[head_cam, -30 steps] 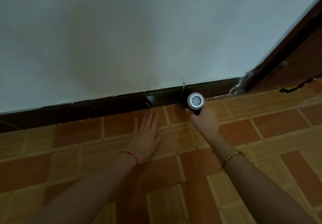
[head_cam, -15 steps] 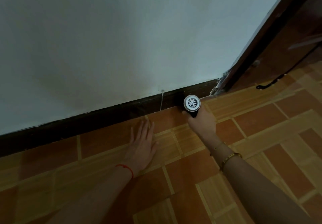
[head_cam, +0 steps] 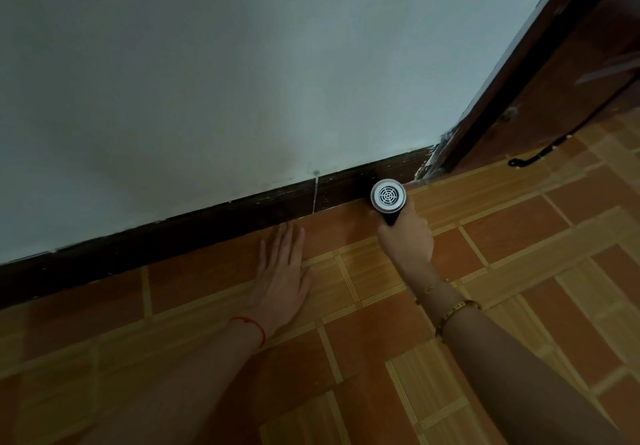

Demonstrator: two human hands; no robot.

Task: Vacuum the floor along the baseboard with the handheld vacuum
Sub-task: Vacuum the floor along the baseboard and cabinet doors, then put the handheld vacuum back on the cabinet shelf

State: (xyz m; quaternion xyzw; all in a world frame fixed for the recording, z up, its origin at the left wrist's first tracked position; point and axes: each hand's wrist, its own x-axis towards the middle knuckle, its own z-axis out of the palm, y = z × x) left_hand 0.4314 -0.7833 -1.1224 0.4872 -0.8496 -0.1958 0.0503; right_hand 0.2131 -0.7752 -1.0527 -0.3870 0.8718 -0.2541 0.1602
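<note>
Two hands work low against the wall: the right hand (head_cam: 407,240) is wrapped around the dark grip of the handheld vacuum (head_cam: 388,196), while the left hand (head_cam: 282,278) lies flat with straight fingers on the tiled floor (head_cam: 519,236), fingertips near the baseboard (head_cam: 207,222), seemingly as a brace. The vacuum's round grilled end faces the camera. Its nozzle is hidden behind it, aimed at the joint where the floor meets the baseboard, close to the right end of that strip beside the door frame (head_cam: 519,80). The step in hand looks like the sweep along the edge, nearly at the corner. The next move probably calls for keeping the nozzle tight to the joint through the last stretch to the frame, or turning back left. No container shows, and the vacuum's dust cup cannot be seen.
</note>
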